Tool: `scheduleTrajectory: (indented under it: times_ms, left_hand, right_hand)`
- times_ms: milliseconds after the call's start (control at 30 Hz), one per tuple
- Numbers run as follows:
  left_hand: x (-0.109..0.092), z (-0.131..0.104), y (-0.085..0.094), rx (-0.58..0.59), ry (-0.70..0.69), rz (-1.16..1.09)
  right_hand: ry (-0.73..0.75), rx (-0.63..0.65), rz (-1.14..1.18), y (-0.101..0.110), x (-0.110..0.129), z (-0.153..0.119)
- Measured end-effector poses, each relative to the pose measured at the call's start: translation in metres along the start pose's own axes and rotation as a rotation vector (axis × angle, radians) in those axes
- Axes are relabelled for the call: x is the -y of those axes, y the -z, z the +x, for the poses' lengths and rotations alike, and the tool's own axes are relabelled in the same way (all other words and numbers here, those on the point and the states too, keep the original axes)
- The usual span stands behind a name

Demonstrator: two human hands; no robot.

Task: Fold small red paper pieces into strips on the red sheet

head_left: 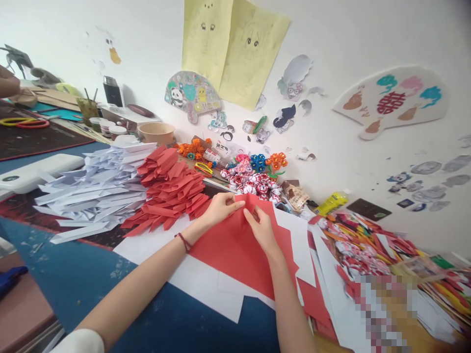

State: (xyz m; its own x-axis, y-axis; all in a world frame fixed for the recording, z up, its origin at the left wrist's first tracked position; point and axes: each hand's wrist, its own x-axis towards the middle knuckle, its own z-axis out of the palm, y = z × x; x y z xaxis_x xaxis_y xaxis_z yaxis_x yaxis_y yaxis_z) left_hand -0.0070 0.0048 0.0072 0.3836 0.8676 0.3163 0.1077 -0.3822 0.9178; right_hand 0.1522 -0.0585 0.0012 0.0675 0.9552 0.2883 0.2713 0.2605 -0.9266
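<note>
A red sheet of paper (235,257) lies before me over several white sheets (224,299), and a raised part of red paper stands up between my hands. My left hand (222,210) pinches this part from the left, thumb stretched toward the right. From the other side, my right hand (260,226) grips it with fingertips close together. Whether the raised part is a separate piece is not clear. Just left of my left hand is a pile of folded red paper strips (171,184), with a pile of folded white paper strips (99,184) beyond it.
Behind my hands sit red-and-white folded paper pieces (253,184) and small paper flowers (258,162). A white power bank (40,171) lies at left, near scissors (25,122). More colourful paper pieces (362,255) crowd the right side. A person's hand (7,83) shows at far left.
</note>
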Motion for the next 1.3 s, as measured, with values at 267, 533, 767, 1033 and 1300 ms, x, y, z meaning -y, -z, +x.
scheduleTrajectory:
  times_ms: [267,533,767,1033,1300]
  left_hand:
    - [-0.002,-0.002,0.0,-0.246,-0.071,0.484]
    - [-0.008,-0.008,-0.001,-0.252,-0.174,0.616]
    - [-0.003,-0.002,-0.003,-0.222,-0.157,0.419]
    - [-0.005,-0.001,-0.003,-0.063,-0.085,0.224]
    - [-0.008,-0.003,0.002,0.055,-0.086,-0.036]
  right_hand:
    - [-0.115,-0.039,0.08,0.012,-0.013,0.001]
    - [-0.176,0.038,0.219,0.01,0.002,-0.004]
    - [-0.168,-0.045,0.173,0.009,-0.006,0.0]
    - [-0.104,-0.034,0.114,0.014,0.002,-0.003]
    - [-0.06,-0.037,0.123,0.013,0.006,-0.005]
